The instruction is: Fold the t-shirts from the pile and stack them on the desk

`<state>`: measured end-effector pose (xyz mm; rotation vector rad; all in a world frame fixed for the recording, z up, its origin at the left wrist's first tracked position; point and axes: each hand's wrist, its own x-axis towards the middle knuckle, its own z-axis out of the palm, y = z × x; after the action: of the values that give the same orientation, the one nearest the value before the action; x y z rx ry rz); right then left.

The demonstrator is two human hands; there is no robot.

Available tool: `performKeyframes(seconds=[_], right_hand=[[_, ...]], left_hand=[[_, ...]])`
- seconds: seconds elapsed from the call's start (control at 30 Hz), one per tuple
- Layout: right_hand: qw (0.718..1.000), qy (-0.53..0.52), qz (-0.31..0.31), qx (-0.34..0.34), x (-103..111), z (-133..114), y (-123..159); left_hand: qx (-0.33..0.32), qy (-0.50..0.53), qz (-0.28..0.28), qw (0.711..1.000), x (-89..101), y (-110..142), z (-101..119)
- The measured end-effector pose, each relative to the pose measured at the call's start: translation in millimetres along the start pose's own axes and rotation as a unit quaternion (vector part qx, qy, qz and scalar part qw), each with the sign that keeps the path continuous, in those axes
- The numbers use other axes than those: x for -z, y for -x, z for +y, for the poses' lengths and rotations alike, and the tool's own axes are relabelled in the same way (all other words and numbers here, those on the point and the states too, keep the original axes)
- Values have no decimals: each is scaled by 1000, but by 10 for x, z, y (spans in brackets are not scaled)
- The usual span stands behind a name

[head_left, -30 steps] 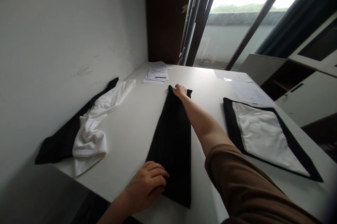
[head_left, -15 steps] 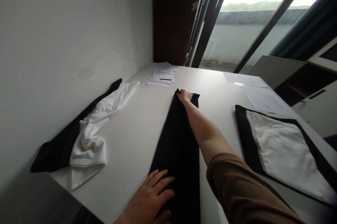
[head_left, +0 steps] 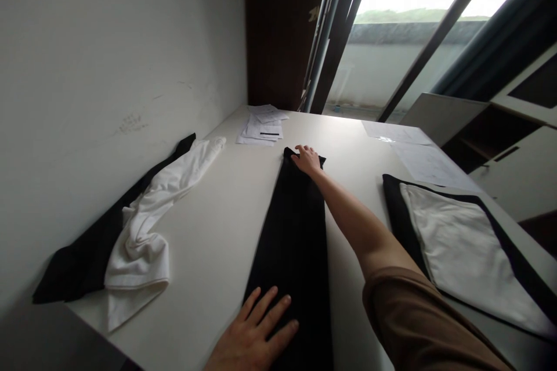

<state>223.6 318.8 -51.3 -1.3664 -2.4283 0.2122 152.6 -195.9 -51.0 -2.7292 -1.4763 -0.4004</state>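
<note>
A long strip of black folded cloth (head_left: 291, 237), perhaps trousers, runs away from me down the white table. My left hand (head_left: 259, 333) lies on its near part, fingers spread and palm down. At the far end my right hand (head_left: 307, 159) rests on the cloth with its fingers loosely apart. Small corners of the black cloth stick up on either side of that hand. The near end of the strip runs out of the picture.
Along the wall at left lie a crumpled white garment (head_left: 143, 243) and a black garment (head_left: 91, 255). To the right, a folded white garment (head_left: 461, 237) lies on a folded black one (head_left: 394, 202). Papers (head_left: 263, 125) sit at the table's far edge, with sheets (head_left: 429, 159) at far right.
My right hand has loosened its grasp on the far end, and its fingers are now apart. My left hand has spread further across the cloth. The view has shifted slightly.
</note>
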Motion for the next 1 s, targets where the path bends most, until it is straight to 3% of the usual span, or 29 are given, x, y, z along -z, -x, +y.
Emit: performKeyframes(seconds=[0.1,0.17,0.4,0.57,0.63,0.73,0.87,1.0], right_hand=[[990,13,-52,128,-10,-22,309],[982,14,-105,159,-60,25,436],[992,42,-96,76,-136,318,318],[999,33,33,24,16,216,485],[996,14,73,41,89,171,753],[992,-27,75,99,222,160,1387],[973,-74,16,217,479,207,2471],[953,-108,-37,280,790,212,3387]], left_hand=[[22,40,-42,998,55,-4,41],[37,69,-70,994,107,-7,72],[69,115,-122,983,210,-33,124],[75,128,-136,980,232,-35,144],[85,141,-134,977,293,4,155],[84,177,-130,972,423,102,110],[72,219,-108,967,503,187,-163],[73,245,-66,965,425,120,-558]])
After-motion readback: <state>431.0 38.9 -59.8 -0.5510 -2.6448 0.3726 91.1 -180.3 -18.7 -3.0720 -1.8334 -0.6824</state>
